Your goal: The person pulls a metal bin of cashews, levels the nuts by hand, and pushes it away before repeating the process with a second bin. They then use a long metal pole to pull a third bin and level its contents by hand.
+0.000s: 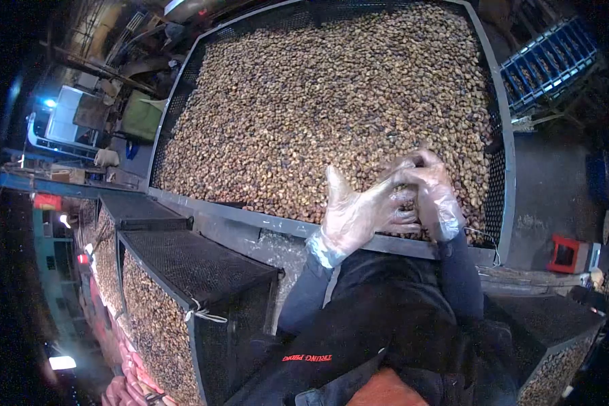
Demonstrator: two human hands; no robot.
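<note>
My left hand (352, 211), in a clear plastic glove, is held over the near edge of a large mesh-sided tray (507, 162). Its thumb points up and its fingers stretch to the right. My right hand (434, 193), gloved the same way, meets those fingers. Its own fingers are bent and closed against the left fingertips; whether they pinch the glove or something small is hidden. Beneath both hands lies a thick layer of small brown and tan nuts or seeds (331, 101), filling the tray.
At lower left, black mesh-topped bins (196, 264) hold more of the same pieces. Another bin (555, 338) stands at lower right. A blue slatted rack (548, 64) is at upper right, and a red box (567, 254) sits on the floor to the right.
</note>
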